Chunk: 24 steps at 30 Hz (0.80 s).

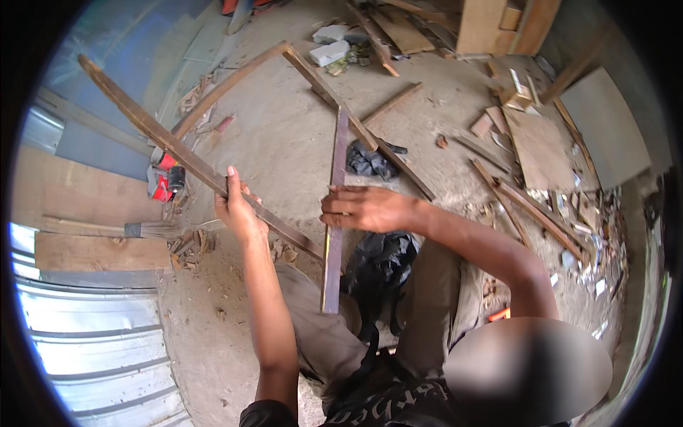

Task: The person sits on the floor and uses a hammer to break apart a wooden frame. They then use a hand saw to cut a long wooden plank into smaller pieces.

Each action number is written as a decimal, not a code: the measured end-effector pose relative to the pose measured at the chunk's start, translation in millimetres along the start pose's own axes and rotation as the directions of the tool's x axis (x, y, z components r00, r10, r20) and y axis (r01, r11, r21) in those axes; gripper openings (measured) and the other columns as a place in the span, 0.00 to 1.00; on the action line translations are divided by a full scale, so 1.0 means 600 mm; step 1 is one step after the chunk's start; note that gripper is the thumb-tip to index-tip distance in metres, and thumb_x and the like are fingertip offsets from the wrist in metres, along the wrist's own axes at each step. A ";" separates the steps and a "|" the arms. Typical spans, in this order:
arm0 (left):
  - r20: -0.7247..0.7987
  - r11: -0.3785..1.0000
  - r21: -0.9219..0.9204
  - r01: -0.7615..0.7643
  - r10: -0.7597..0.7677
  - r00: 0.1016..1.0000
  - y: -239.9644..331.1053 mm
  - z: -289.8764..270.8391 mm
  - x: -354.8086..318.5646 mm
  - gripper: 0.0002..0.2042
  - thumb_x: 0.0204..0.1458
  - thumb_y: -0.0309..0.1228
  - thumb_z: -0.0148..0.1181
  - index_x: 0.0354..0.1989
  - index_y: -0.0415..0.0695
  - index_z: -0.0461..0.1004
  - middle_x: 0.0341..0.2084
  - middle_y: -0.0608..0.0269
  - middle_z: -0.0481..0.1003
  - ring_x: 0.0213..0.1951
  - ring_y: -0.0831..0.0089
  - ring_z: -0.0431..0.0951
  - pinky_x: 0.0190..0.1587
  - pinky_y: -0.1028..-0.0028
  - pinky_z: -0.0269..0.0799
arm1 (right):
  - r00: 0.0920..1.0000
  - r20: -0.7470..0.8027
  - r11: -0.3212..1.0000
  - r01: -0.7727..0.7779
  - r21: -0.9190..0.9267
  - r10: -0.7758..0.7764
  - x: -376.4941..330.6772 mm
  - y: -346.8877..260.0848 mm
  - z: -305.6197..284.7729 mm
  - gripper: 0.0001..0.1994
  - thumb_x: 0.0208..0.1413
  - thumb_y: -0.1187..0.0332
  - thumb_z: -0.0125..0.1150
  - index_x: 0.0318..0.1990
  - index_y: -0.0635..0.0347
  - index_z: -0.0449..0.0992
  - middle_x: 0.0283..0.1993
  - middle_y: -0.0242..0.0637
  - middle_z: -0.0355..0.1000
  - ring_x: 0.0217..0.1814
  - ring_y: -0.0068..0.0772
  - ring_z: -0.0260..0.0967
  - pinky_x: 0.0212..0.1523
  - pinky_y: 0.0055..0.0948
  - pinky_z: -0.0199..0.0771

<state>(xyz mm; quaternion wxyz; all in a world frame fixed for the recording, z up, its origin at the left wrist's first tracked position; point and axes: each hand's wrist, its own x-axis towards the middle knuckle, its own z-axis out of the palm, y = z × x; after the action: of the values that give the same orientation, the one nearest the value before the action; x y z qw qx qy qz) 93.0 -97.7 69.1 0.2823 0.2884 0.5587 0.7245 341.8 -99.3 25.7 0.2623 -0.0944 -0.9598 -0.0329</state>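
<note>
My left hand (238,206) grips a long dark wooden strip (153,132) that runs from the upper left down to my lap. My right hand (366,208) is closed around a shorter dark wooden strip (336,164) held nearly upright, its lower end over my knee. The two strips meet near my lap and form a V. A black bag (380,260) lies between my legs.
A bent wooden frame piece (313,71) and a dark cloth (370,162) lie on the sandy floor ahead. Wood offcuts and boards (541,146) litter the right. A red and black tool (165,179), a brush (153,229), planks and corrugated sheet (92,349) sit left.
</note>
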 end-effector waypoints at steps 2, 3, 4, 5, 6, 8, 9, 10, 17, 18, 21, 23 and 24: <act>0.015 0.995 -0.071 0.069 -0.068 0.998 0.029 -0.009 -0.031 0.15 0.52 0.43 0.66 0.28 0.48 0.68 0.15 0.72 0.62 0.15 0.81 0.60 0.18 0.78 0.57 | 1.000 0.012 0.999 -0.024 -0.029 0.024 0.003 -0.022 -0.013 0.20 0.52 0.69 0.49 0.54 0.57 0.71 0.54 0.37 0.67 0.60 0.38 0.67 0.67 0.34 0.64; 0.019 0.993 -0.093 0.073 -0.072 0.997 0.037 -0.015 -0.045 0.14 0.53 0.42 0.65 0.28 0.48 0.69 0.16 0.72 0.62 0.16 0.82 0.61 0.18 0.78 0.58 | 0.997 0.042 0.998 -0.055 -0.043 0.057 0.005 -0.040 -0.026 0.20 0.52 0.69 0.49 0.54 0.57 0.71 0.52 0.37 0.68 0.58 0.38 0.68 0.64 0.34 0.66; 0.020 0.991 -0.114 0.077 -0.075 0.997 0.043 -0.019 -0.056 0.13 0.53 0.41 0.65 0.27 0.48 0.69 0.16 0.72 0.63 0.17 0.82 0.62 0.19 0.78 0.59 | 0.996 0.043 0.993 -0.076 -0.089 0.080 0.009 -0.068 -0.035 0.20 0.53 0.69 0.49 0.54 0.57 0.71 0.52 0.37 0.68 0.58 0.38 0.68 0.63 0.34 0.67; 0.011 0.987 -0.145 0.064 -0.063 0.998 0.051 -0.024 -0.059 0.13 0.54 0.41 0.64 0.27 0.48 0.70 0.16 0.72 0.63 0.18 0.82 0.63 0.19 0.78 0.60 | 0.996 0.039 0.987 -0.079 -0.143 0.085 0.020 -0.087 -0.043 0.19 0.53 0.69 0.49 0.54 0.57 0.71 0.52 0.37 0.68 0.57 0.37 0.68 0.61 0.33 0.68; 0.005 0.982 -0.174 0.069 -0.069 0.998 0.056 -0.034 -0.059 0.13 0.54 0.41 0.64 0.27 0.48 0.70 0.16 0.72 0.63 0.18 0.82 0.63 0.19 0.78 0.60 | 0.996 0.034 0.978 -0.078 -0.194 0.086 0.030 -0.103 -0.051 0.19 0.53 0.69 0.49 0.54 0.57 0.71 0.52 0.37 0.68 0.57 0.37 0.68 0.60 0.33 0.69; -0.010 0.970 -0.231 0.077 -0.082 0.997 0.062 -0.053 -0.057 0.13 0.54 0.41 0.64 0.27 0.48 0.70 0.16 0.72 0.63 0.18 0.82 0.63 0.19 0.77 0.60 | 0.989 -0.019 0.982 -0.151 -0.115 0.149 0.036 -0.118 -0.063 0.18 0.51 0.73 0.52 0.51 0.57 0.73 0.53 0.40 0.68 0.58 0.41 0.68 0.61 0.34 0.70; 0.010 0.959 -0.264 0.105 -0.106 0.994 0.064 -0.056 -0.060 0.13 0.54 0.41 0.64 0.28 0.48 0.70 0.16 0.72 0.63 0.18 0.82 0.63 0.19 0.77 0.61 | 0.981 -0.029 0.977 -0.195 -0.083 0.193 0.025 -0.113 -0.059 0.19 0.50 0.74 0.53 0.51 0.57 0.73 0.54 0.40 0.68 0.59 0.42 0.68 0.61 0.35 0.70; 0.030 0.947 -0.294 0.130 -0.127 0.991 0.067 -0.058 -0.062 0.13 0.54 0.41 0.64 0.28 0.48 0.70 0.16 0.72 0.63 0.17 0.82 0.63 0.19 0.77 0.61 | 0.971 -0.039 0.970 -0.236 -0.049 0.235 0.014 -0.105 -0.054 0.19 0.49 0.75 0.55 0.51 0.56 0.74 0.54 0.41 0.68 0.59 0.43 0.68 0.61 0.37 0.71; 0.056 0.909 -0.373 0.186 -0.178 0.982 0.044 -0.088 -0.066 0.14 0.53 0.42 0.65 0.27 0.49 0.69 0.16 0.72 0.64 0.16 0.81 0.62 0.19 0.75 0.60 | 0.896 -0.015 0.895 -0.445 -0.040 0.445 -0.008 -0.120 0.004 0.19 0.49 0.78 0.55 0.50 0.51 0.75 0.52 0.39 0.69 0.59 0.44 0.68 0.56 0.36 0.75; 0.059 0.906 -0.373 0.201 -0.193 0.979 0.044 -0.090 -0.063 0.14 0.53 0.42 0.65 0.27 0.49 0.68 0.16 0.72 0.64 0.16 0.81 0.62 0.19 0.75 0.59 | 0.890 -0.004 0.889 -0.455 -0.044 0.456 -0.014 -0.120 0.010 0.19 0.49 0.78 0.54 0.50 0.51 0.75 0.53 0.39 0.69 0.59 0.43 0.68 0.55 0.36 0.75; 0.082 0.892 -0.389 0.232 -0.218 0.973 0.028 -0.087 -0.061 0.14 0.54 0.43 0.63 0.28 0.48 0.68 0.16 0.72 0.64 0.17 0.81 0.62 0.20 0.75 0.57 | 0.876 -0.009 0.873 -0.480 -0.081 0.481 -0.026 -0.119 0.013 0.20 0.49 0.79 0.54 0.50 0.52 0.76 0.55 0.39 0.69 0.58 0.43 0.69 0.53 0.36 0.76; 0.068 0.899 -0.370 0.236 -0.227 0.972 0.022 -0.089 -0.055 0.15 0.55 0.45 0.62 0.29 0.48 0.67 0.16 0.72 0.63 0.17 0.80 0.62 0.22 0.76 0.57 | 0.873 -0.042 0.870 -0.488 -0.069 0.486 -0.026 -0.120 0.012 0.20 0.49 0.79 0.54 0.50 0.52 0.76 0.55 0.40 0.69 0.57 0.43 0.69 0.52 0.35 0.77; 0.063 0.902 -0.362 0.237 -0.230 0.971 0.020 -0.089 -0.051 0.15 0.55 0.46 0.61 0.30 0.48 0.67 0.16 0.72 0.63 0.17 0.80 0.61 0.22 0.76 0.57 | 0.871 -0.060 0.869 -0.491 -0.066 0.488 -0.024 -0.121 0.010 0.20 0.49 0.80 0.53 0.50 0.52 0.76 0.55 0.41 0.69 0.57 0.43 0.70 0.51 0.35 0.77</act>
<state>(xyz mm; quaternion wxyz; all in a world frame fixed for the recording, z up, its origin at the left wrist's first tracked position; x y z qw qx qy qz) 73.5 -157.2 66.2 0.4209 0.1684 0.4414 0.7744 336.6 -171.9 11.9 0.2777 -0.3440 -0.8969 -0.0051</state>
